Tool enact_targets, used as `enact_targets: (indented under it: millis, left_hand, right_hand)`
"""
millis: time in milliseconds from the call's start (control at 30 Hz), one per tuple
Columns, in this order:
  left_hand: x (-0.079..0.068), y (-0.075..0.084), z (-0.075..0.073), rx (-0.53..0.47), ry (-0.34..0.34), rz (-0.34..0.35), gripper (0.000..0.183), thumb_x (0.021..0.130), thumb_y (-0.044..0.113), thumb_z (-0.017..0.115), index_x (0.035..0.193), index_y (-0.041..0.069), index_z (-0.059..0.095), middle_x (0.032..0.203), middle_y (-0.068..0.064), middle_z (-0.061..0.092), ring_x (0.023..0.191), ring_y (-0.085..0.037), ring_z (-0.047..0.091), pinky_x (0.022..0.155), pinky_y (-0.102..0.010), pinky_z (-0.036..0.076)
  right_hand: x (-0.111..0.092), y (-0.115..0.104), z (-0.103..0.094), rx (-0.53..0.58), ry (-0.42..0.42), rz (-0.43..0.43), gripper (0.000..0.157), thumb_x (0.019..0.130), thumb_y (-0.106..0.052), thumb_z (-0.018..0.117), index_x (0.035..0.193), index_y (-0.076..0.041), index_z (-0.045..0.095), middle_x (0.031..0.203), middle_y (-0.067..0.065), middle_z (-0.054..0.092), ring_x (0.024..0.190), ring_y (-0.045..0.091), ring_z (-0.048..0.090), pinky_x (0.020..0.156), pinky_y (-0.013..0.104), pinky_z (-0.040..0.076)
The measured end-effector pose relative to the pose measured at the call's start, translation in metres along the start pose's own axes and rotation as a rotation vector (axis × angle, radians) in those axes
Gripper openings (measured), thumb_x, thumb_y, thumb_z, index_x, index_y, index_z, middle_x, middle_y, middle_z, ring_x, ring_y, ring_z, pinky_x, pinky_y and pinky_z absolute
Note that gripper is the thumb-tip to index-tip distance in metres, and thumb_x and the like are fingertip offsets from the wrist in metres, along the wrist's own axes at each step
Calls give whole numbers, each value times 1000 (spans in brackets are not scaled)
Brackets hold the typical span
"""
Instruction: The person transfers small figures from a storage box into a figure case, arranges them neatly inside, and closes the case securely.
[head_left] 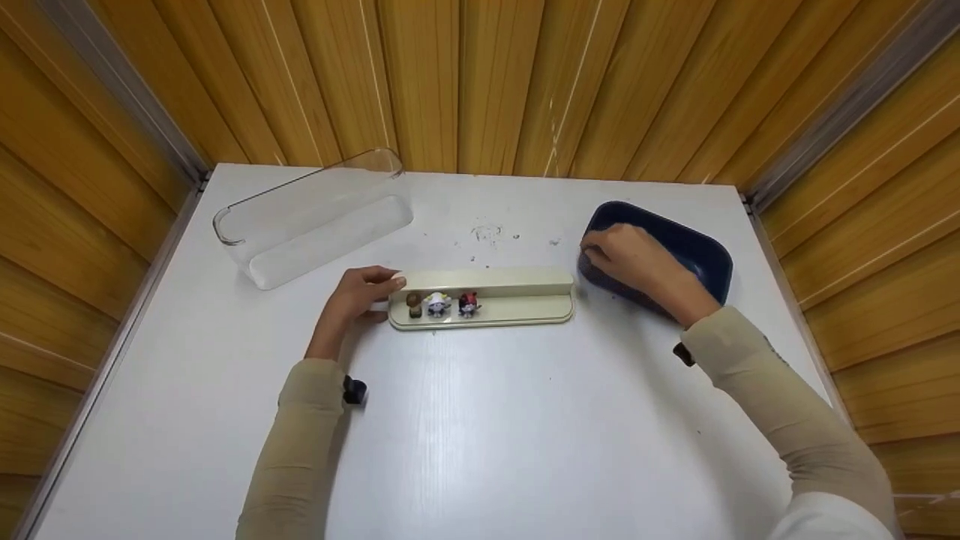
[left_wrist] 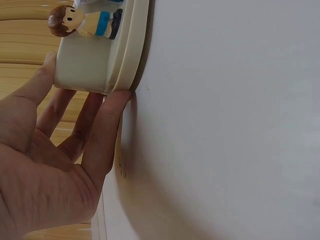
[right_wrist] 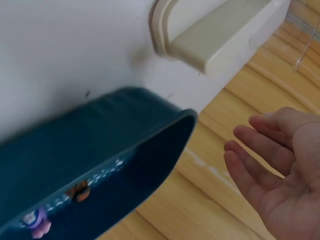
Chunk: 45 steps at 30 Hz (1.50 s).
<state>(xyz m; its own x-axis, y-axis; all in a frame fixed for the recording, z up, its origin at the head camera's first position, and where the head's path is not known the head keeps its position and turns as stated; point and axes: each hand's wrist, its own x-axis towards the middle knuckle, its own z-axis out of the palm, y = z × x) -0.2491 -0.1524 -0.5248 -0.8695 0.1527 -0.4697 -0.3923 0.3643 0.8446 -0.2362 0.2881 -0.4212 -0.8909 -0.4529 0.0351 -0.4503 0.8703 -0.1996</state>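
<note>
A cream-coloured stepped stand (head_left: 517, 309) lies lengthwise on the white table. Three small figurines line its left half: a brown-haired one (left_wrist: 75, 21) in blue shorts, a white-and-yellow one (head_left: 437, 304) and one with a red-and-black top (head_left: 469, 304). My left hand (head_left: 360, 296) grips the stand's left end, thumb and fingers spread around its corner. Over the near left rim of a dark blue basket (head_left: 694, 251) hovers my right hand (head_left: 630, 255). Its fingers (right_wrist: 260, 150) are loosely bent with nothing between them. Inside the basket show a purple-and-pink figurine (right_wrist: 39, 222) and a brown-orange one (right_wrist: 79, 191).
A clear, open-topped rectangular bin (head_left: 322, 217) stands at the back left of the white table (head_left: 480, 435). Small dark specks (head_left: 487, 234) are scattered behind the stand. Wood-patterned panels (head_left: 495, 82) enclose the back and both sides.
</note>
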Motion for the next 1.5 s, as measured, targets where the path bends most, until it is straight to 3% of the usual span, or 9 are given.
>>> enact_targets:
  millis: [233,500,900,1300,1500]
  left_hand:
    - [1,-1,0,3,5,3,53,92,42,76,136,15,65,135,-9,60,116,-23,58,78,-33,60]
    - [0,0,1,0,7,-5,50,94,40,75,136,14,65,134,-9,60,118,-24,57,80,-34,59]
    - [1,-1,2,21,22,-4,50,94,40,75,136,15,65,137,-9,60,122,-24,56,80,-32,59]
    - [-1,0,2,9,18,-11,50,94,37,75,137,14,64,138,-9,59,122,-25,57,83,-34,59]
    - [-1,2,4,-16,21,-3,45,95,35,74,135,14,66,137,-10,59,121,-25,57,82,-35,59]
  right_hand:
    - [-9,19,-8,18,-57,89,24,97,-5,62,118,-1,73,111,17,72,81,24,62,78,44,58]
    - [-19,35,-10,0,-151,160,27,99,-7,62,124,-2,70,121,19,69,95,28,66,85,50,57]
    - [-29,69,-20,-73,-282,110,28,94,-2,69,121,6,68,114,24,70,107,41,66,93,56,53]
    - [-38,103,1,-83,-355,129,32,92,-3,73,120,9,65,109,26,67,107,46,63,91,59,52]
    - [-40,110,6,-17,-332,113,27,92,-1,72,119,5,67,109,22,69,104,40,66,89,56,54]
